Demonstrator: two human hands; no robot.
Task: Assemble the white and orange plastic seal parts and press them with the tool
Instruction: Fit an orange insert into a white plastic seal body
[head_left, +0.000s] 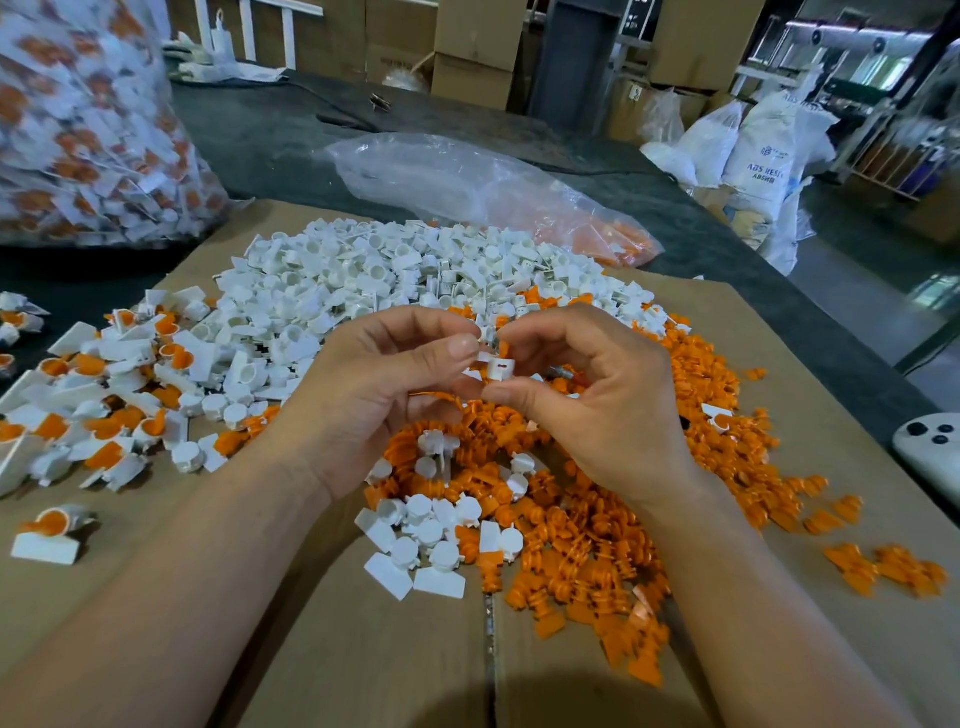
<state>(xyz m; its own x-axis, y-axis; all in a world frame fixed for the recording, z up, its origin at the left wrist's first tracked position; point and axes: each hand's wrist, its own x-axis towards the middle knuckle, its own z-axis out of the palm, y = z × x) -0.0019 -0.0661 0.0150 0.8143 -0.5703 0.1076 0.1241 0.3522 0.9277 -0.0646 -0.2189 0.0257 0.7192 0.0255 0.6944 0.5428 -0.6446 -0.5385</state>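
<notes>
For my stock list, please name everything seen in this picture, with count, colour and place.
white seal part: one, white, between both hands
loose white parts: many, white, heap on cardboard, far middle
loose orange parts: many, orange, heap on cardboard, near right
assembled seals: many, white and orange, left
big bag: one, clear, full of seals, far left
flat bag: one, clear, behind the white heap
cardboard: one, brown, under the heaps
white device: one, dark buttons, right edge
boxes: several, brown, background
sacks: several, white, far right
left hand: one, pinches the white seal part
right hand: one, pinches the same part
</notes>
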